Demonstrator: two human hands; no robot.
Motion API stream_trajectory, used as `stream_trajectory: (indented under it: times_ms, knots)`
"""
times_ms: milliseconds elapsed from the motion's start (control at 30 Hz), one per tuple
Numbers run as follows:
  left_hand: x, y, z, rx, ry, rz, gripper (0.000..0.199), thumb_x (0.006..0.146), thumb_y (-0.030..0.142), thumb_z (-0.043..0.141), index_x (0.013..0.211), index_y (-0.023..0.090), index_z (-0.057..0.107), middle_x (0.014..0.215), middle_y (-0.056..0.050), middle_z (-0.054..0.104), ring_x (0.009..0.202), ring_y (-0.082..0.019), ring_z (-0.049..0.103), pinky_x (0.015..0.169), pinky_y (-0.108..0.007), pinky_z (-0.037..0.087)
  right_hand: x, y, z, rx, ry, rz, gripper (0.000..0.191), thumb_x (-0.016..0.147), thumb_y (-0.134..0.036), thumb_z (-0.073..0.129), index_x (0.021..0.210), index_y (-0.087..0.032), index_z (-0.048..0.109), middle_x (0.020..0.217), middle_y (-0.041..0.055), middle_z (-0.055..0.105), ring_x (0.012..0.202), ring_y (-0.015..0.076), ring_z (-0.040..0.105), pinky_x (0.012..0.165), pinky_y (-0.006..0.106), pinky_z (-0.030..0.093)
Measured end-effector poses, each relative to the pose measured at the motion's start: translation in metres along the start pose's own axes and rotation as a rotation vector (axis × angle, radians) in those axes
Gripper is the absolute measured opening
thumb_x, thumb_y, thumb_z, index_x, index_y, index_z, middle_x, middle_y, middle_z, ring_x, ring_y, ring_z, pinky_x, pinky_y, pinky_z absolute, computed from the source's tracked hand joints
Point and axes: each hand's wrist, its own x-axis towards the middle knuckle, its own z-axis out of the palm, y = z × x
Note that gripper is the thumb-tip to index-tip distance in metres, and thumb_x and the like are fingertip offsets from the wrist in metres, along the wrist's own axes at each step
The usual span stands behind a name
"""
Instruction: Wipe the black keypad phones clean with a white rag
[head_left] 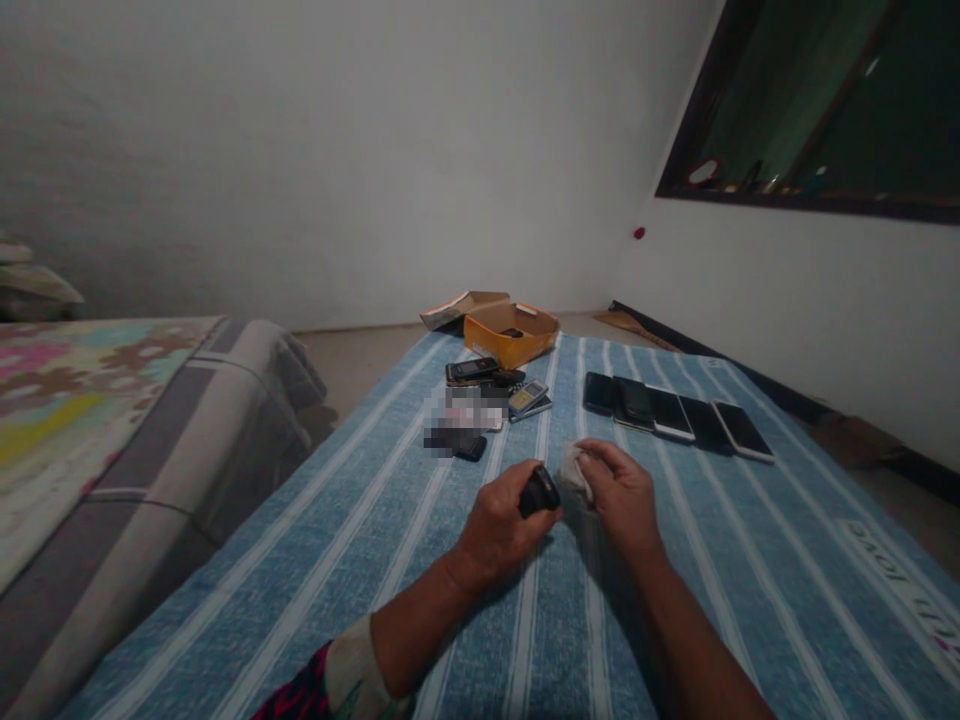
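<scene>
Left hand [495, 518] grips one black phone [540, 492], seemingly; right hand [624, 500], one white cloth [575, 478]. Near blue-striped tablecloth's [787, 570] far-right corner: five dark phones [671, 415].

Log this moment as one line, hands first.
left hand: holding black device | right hand: pinching white cloth | phone row: beyond right hand | orange box: open, far end

Left grip [501, 520] around a small black device [538, 491]; right grip [615, 485] holding a crumpled whitish cloth [574, 474]; beyond, five dark-faced phones [670, 414] in a row on blue, white-striped fabric [795, 580].
</scene>
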Motion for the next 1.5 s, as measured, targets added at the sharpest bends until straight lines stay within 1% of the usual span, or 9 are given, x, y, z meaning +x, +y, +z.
stream_trajectory:
  times_ms: [133, 367, 500, 600, 833, 933, 1000, 1233, 1500]
  knots:
    - [-0.002, -0.001, 0.002, -0.004, -0.033, 0.028, 0.036, 0.075, 0.018, 0.065, 0.11, 0.018, 0.058, 0.101, -0.006, 0.068, 0.093, -0.019, 0.065, 0.084, -0.033, 0.054, -0.005, -0.008, 0.012, -0.044, -0.121, -0.047, 0.022, 0.079, -0.035, 0.062, 0.085, -0.016, 0.071, 0.076, 0.0031, 0.066, 0.069, 0.017, 0.061, 0.063, 0.029, 0.05]
    - [-0.003, -0.009, 0.004, 0.083, -0.054, 0.141, 0.046, 0.076, 0.009, 0.052, 0.121, 0.016, 0.05, 0.115, -0.011, 0.064, 0.112, -0.023, 0.059, 0.096, -0.038, 0.05, -0.022, -0.005, 0.007, -0.326, -0.384, -0.415, 0.036, 0.092, -0.016, 0.041, 0.119, -0.02, 0.064, 0.096, 0.0073, 0.064, 0.088, 0.0173, 0.063, 0.079, 0.03, 0.053]
    - [-0.001, -0.007, 0.005, 0.103, -0.104, 0.168, 0.046, 0.077, 0.009, 0.048, 0.122, 0.016, 0.048, 0.117, -0.012, 0.061, 0.115, -0.024, 0.056, 0.099, -0.042, 0.048, -0.032, 0.017, 0.002, -0.584, -0.325, -0.718, 0.052, 0.088, -0.006, 0.037, 0.138, -0.017, 0.046, 0.108, 0.0149, 0.063, 0.1, 0.0242, 0.062, 0.081, 0.039, 0.056]
    - [0.002, -0.005, 0.006, 0.109, -0.129, 0.122, 0.032, 0.077, 0.008, 0.047, 0.107, 0.016, 0.053, 0.1, -0.009, 0.063, 0.096, -0.021, 0.061, 0.089, -0.038, 0.051, -0.039, 0.029, 0.001, -0.685, -0.231, -0.881, 0.06, 0.085, -0.002, 0.035, 0.144, -0.012, 0.037, 0.115, 0.0207, 0.061, 0.111, 0.0288, 0.059, 0.085, 0.043, 0.056]
    - [0.008, -0.005, 0.009, 0.176, -0.133, 0.095, 0.03, 0.073, 0.01, 0.051, 0.102, 0.019, 0.052, 0.095, -0.006, 0.063, 0.092, -0.021, 0.06, 0.084, -0.037, 0.052, -0.045, 0.023, -0.016, -0.598, -0.266, -0.711, 0.046, 0.087, -0.006, 0.036, 0.129, -0.016, 0.053, 0.09, 0.0113, 0.066, 0.079, 0.0204, 0.066, 0.066, 0.031, 0.057]
    - [0.01, -0.005, 0.009, 0.176, -0.151, 0.071, 0.031, 0.072, 0.012, 0.053, 0.102, 0.019, 0.054, 0.096, -0.007, 0.064, 0.093, -0.022, 0.062, 0.084, -0.037, 0.053, -0.037, 0.015, -0.02, -0.543, -0.211, -0.648, 0.04, 0.091, -0.009, 0.037, 0.126, -0.017, 0.054, 0.096, 0.0103, 0.067, 0.084, 0.0187, 0.066, 0.072, 0.029, 0.056]
    - [0.011, -0.006, 0.009, 0.161, -0.159, 0.069, 0.035, 0.072, 0.011, 0.053, 0.106, 0.019, 0.054, 0.1, -0.007, 0.065, 0.096, -0.022, 0.062, 0.087, -0.038, 0.052, -0.032, 0.012, -0.016, -0.556, -0.182, -0.657, 0.039, 0.092, -0.011, 0.037, 0.128, -0.016, 0.053, 0.101, 0.0117, 0.066, 0.091, 0.0197, 0.065, 0.077, 0.03, 0.055]
    - [0.004, -0.01, 0.009, 0.136, -0.138, 0.136, 0.048, 0.071, 0.009, 0.049, 0.119, 0.016, 0.051, 0.112, -0.011, 0.063, 0.109, -0.024, 0.059, 0.096, -0.042, 0.049, -0.034, 0.019, 0.007, -0.803, -0.188, -0.769, 0.041, 0.089, -0.011, 0.035, 0.125, -0.01, 0.055, 0.085, 0.0121, 0.062, 0.075, 0.0223, 0.06, 0.066, 0.032, 0.054]
    - [0.007, -0.003, 0.008, 0.147, -0.156, 0.102, 0.027, 0.073, 0.012, 0.049, 0.099, 0.019, 0.052, 0.092, -0.006, 0.063, 0.087, -0.02, 0.061, 0.08, -0.033, 0.052, -0.049, 0.027, -0.005, -0.724, -0.172, -0.797, 0.043, 0.088, -0.006, 0.034, 0.124, -0.012, 0.056, 0.082, 0.0109, 0.062, 0.074, 0.021, 0.06, 0.064, 0.03, 0.053]
